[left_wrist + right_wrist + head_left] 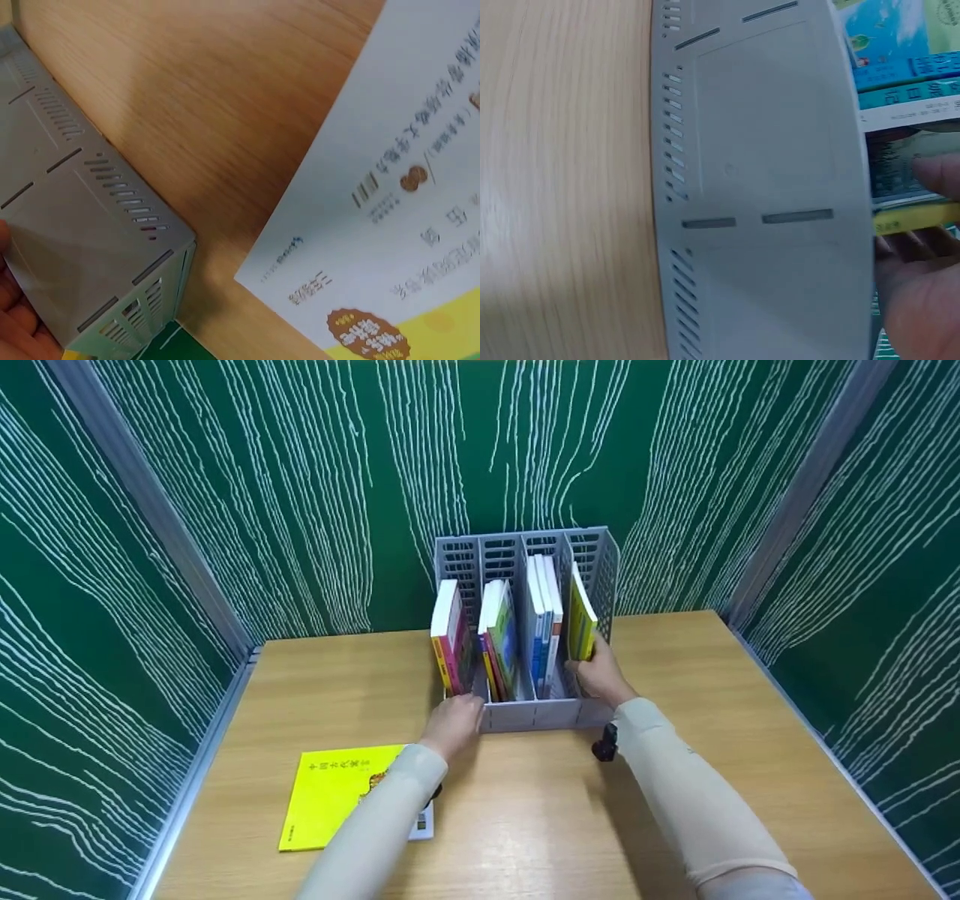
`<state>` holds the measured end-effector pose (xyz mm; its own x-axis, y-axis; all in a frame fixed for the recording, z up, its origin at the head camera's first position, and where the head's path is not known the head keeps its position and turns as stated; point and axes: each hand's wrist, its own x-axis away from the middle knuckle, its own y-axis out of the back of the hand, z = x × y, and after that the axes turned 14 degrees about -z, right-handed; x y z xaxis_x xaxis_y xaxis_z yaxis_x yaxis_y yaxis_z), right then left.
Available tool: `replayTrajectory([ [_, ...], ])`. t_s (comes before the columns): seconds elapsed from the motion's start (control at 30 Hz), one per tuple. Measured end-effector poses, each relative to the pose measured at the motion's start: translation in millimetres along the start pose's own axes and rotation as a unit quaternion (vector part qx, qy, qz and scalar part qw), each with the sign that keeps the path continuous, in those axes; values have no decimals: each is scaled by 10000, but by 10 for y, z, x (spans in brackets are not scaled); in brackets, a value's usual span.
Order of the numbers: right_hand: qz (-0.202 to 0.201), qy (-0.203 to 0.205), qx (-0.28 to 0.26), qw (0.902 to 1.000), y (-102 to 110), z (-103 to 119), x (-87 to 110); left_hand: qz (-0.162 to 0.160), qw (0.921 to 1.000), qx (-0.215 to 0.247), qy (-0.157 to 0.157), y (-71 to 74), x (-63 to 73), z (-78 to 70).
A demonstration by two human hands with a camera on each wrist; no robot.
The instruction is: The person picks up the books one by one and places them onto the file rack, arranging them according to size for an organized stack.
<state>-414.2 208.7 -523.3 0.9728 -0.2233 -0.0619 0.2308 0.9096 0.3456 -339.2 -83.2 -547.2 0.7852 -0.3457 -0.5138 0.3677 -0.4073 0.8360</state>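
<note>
A grey book rack [532, 715] with upright dividers stands near the back of the table, its compartments holding books. In the rightmost compartment is a thin yellow book [583, 619]. My right hand [600, 671] grips it low on its spine side, thumb on one face and fingers on the other, as the right wrist view shows. My left hand [454, 724] holds the rack's front rim at the left corner, fingers curled at the edge, below a pink-and-yellow-spined book [451, 649].
Two slim books [498, 645] and several blue and white ones [541, 622] fill the middle compartments. A bright yellow book [330, 795] lies flat at the front left, partly behind my left forearm. Green walls with white streaks [300, 495] enclose the table.
</note>
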Motion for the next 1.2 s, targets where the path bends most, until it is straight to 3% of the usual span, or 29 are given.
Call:
replayTrajectory([
  [0.3,181,345,116,9992,201,93,173,396,9989,-188,-135,179,13,35],
  [0.5,208,260,315,9989,331,160,265,662,9960,231,548,351,44,127],
  [0.67,77,612,548,9966,408,173,340,702,9915,436,1001,494,105,239],
  [0.93,-46,986,949,9906,458,136,495,887,9862,387,1345,643,290,536],
  [1.07,69,1042,1456,9838,468,84,571,1311,9791,384,1506,719,408,744],
  [1.2,170,1358,2124,9675,468,-14,614,1822,9688,173,1672,805,538,937],
])
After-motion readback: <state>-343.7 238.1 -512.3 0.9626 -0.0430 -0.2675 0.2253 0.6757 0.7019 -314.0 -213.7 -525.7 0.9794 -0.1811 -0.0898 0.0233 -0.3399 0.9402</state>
